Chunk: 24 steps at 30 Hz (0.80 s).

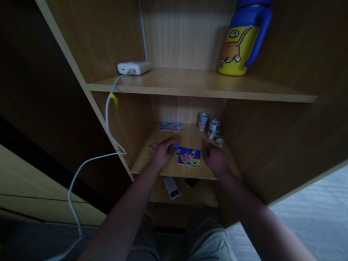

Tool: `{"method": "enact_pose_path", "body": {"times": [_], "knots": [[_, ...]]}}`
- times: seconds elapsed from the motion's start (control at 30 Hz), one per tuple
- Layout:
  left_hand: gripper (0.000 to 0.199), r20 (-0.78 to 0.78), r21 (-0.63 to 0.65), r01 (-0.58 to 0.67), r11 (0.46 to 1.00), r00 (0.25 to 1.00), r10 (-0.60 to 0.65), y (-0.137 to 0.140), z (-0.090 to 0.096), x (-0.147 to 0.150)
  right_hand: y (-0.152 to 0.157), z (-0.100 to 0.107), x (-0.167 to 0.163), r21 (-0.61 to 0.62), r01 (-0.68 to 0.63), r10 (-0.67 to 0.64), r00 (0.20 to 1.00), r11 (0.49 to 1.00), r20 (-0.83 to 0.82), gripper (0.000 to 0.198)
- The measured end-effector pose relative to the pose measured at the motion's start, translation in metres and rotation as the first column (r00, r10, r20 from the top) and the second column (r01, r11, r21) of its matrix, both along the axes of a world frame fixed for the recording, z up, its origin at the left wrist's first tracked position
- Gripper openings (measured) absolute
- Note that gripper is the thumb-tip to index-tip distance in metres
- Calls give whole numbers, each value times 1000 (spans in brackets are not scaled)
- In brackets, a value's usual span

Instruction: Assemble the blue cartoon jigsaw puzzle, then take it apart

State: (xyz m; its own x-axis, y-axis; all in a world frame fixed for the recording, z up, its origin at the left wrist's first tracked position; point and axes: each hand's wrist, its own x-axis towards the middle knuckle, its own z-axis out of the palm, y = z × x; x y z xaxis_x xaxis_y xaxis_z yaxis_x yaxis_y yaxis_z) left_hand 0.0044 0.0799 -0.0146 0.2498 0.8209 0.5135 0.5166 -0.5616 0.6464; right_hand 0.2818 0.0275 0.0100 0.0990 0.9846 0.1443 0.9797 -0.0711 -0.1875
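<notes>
One puzzle [189, 157] laid on a wooden shelf [188, 139]

Nearest, a white device [169, 185] is seen in the compartment below. Near the shelf's front, the puzzle is flanked by both hands. A blue piece [176, 145] is pinched in the left hand [165, 150], by the puzzle's upper left corner; the right hand [216, 157] is curled beside its right edge, and whether anything is gripped cannot be told. Loose pieces [153, 146] are scattered left. Farther back, two cans [213, 129] are stood right, a picture card [170, 126] laid left.

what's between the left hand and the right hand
In the head view, the partly assembled cartoon puzzle lies on the shelf between the left hand and the right hand.
</notes>
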Motion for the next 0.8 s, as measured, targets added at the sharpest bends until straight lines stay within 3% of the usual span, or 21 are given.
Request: {"method": "enact_pose_path", "body": {"times": [0.43,0.67,0.8], "knots": [[26,6,-3,-8,1000,1000,8,-1,1,1,1,-2,0,9,13,-13,1000,1000,3,44],[6,40,-40,-50,998,998,52,-3,1,0,2,-4,1,30,0,0,1000,1000,-2,43],[20,63,19,-18,1000,998,17,-2,2,0,2,-3,1,13,-1,1,1000,1000,2,43]]}}
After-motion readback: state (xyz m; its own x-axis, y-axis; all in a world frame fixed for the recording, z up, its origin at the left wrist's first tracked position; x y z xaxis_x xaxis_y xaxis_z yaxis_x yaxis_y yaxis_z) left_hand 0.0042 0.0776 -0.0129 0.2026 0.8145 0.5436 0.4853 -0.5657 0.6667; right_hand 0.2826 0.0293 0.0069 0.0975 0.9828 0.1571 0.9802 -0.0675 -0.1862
